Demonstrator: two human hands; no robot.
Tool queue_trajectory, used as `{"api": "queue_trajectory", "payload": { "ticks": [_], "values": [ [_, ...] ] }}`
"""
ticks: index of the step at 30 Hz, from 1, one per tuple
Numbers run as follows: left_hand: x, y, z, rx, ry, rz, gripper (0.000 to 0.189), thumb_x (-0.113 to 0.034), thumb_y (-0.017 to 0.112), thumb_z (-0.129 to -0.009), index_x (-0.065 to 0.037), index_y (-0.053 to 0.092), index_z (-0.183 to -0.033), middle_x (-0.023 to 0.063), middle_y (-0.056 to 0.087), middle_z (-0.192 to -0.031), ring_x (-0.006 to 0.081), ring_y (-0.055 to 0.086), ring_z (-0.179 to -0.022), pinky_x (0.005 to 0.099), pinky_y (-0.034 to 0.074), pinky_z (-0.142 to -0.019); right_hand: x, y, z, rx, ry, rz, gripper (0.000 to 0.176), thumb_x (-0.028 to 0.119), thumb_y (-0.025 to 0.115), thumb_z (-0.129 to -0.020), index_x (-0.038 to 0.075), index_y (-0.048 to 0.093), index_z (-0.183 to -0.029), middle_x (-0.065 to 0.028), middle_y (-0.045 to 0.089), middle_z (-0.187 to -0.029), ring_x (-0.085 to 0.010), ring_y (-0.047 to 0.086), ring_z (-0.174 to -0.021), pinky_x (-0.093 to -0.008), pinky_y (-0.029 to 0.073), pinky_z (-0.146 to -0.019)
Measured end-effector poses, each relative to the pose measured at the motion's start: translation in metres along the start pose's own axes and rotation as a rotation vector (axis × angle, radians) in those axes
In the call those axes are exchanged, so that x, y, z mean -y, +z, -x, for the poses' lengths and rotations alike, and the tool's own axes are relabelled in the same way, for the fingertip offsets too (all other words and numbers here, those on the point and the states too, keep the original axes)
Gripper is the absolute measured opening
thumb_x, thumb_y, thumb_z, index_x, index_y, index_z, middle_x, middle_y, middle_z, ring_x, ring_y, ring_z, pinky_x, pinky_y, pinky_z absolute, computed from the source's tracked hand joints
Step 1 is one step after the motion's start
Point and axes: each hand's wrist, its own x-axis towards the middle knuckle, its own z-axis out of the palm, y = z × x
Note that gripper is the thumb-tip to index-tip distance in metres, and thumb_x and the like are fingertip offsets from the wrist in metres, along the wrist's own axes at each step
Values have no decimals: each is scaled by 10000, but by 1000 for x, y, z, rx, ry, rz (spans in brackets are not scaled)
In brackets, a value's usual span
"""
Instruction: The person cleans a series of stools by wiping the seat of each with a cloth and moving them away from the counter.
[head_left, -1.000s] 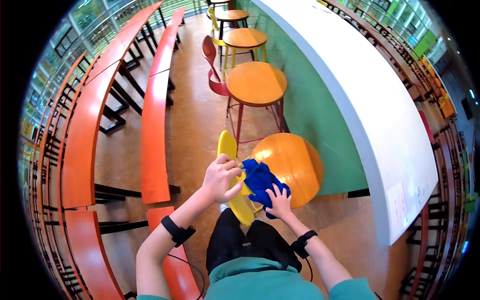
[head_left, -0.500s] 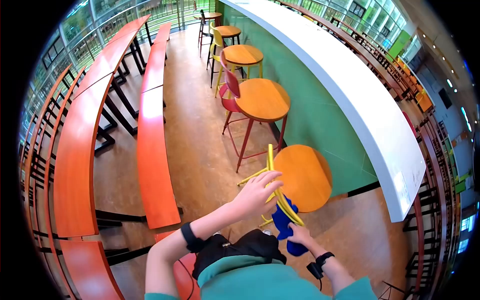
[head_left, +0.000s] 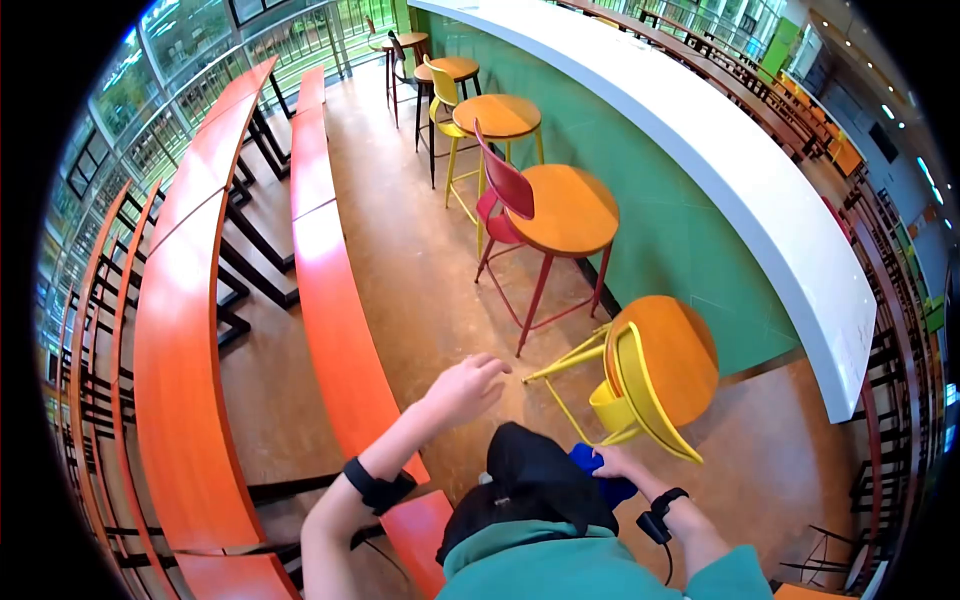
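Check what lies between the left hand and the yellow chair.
Head view: only bare floor between the left hand and the yellow chair, nearest leg included.

No readable text, label, brand, number or sign is showing anywhere, from the white counter (head_left: 720,150) at upper right to the orange bench (head_left: 335,290) at left.

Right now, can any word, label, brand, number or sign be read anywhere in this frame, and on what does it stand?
None can be read.
The white counter, the yellow chair and the blue cloth in the right hand show no legible writing.
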Motion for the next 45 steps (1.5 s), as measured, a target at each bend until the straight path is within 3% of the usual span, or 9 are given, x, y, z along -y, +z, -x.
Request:
{"api": "queue_trajectory", "payload": {
  "ticks": [9,16,24,27,30,34,37,41,45],
  "values": [
    [83,-65,-65,129,-118,-89,407,-134,588,-775,-83,481,-1165,158,520,-1127,332,515,-1055,395,449,-870,19,2,-32,-124,165,-629,539,273,677,-696,25,456,-1121,-207,519,-1103,-307,502,-1053,-375,395,-919],
    [112,-116,-171,-221,191,-210,528,-150,638,-735,-57,435,-1214,177,487,-1166,369,454,-1090,415,405,-916,40,-2,-54,-36,397,-631,466,266,676,-710,31,476,-1059,-188,581,-1002,-305,568,-979,-386,448,-835],
    [143,-159,-309,-90,227,-464,544,-359,604,-812,-86,432,-1250,157,365,-1333,337,379,-1215,434,327,-998,74,-27,-78,-177,499,-622,474,303,684,-711,64,501,-1077,-197,582,-1058,-324,561,-1005,-385,455,-835],
    [181,-153,-346,-268,332,-696,448,-414,479,-865,-107,530,-1187,157,457,-1275,335,412,-1183,496,291,-1002,98,-39,-104,-347,546,-547,488,285,692,-692,73,500,-1086,-190,584,-1050,-317,564,-993,-381,453,-837],
    [203,-158,-362,103,348,-541,365,-385,481,-858,-92,635,-1012,141,586,-1101,339,471,-1103,541,298,-968,123,-58,-137,-522,509,-660,493,270,694,-675,72,500,-1083,-185,589,-1027,-310,566,-980,-375,451,-839],
    [201,-162,-360,-73,542,-534,334,-361,466,-849,-79,641,-815,101,641,-881,314,533,-971,476,384,-866,153,-123,-170,-884,435,-761,432,256,678,-668,75,552,-1039,-180,614,-1000,-332,582,-970,-379,453,-845],
    [199,-165,-365,117,455,-537,328,-351,467,-856,-76,597,-735,85,619,-719,299,542,-701,468,445,-697,189,-201,-179,-1139,383,-820,379,148,650,-672,28,555,-1019,-162,613,-991,-291,586,-966,-355,448,-850],
    [211,-155,-362,-46,570,-409,280,-314,500,-852,-57,596,-796,125,608,-693,328,545,-690,410,472,-603,202,-283,-187,-1539,251,-844,389,91,635,-683,17,549,-1055,-137,609,-1003,-260,583,-959,-330,433,-865],
    [207,-164,-364,156,522,-531,366,-367,473,-872,-22,591,-908,145,606,-726,348,553,-736,415,483,-600,193,-351,-196,-1601,176,-820,398,139,646,-739,32,538,-1107,-135,584,-1064,-266,555,-1009,-338,415,-889]
  ]
}}
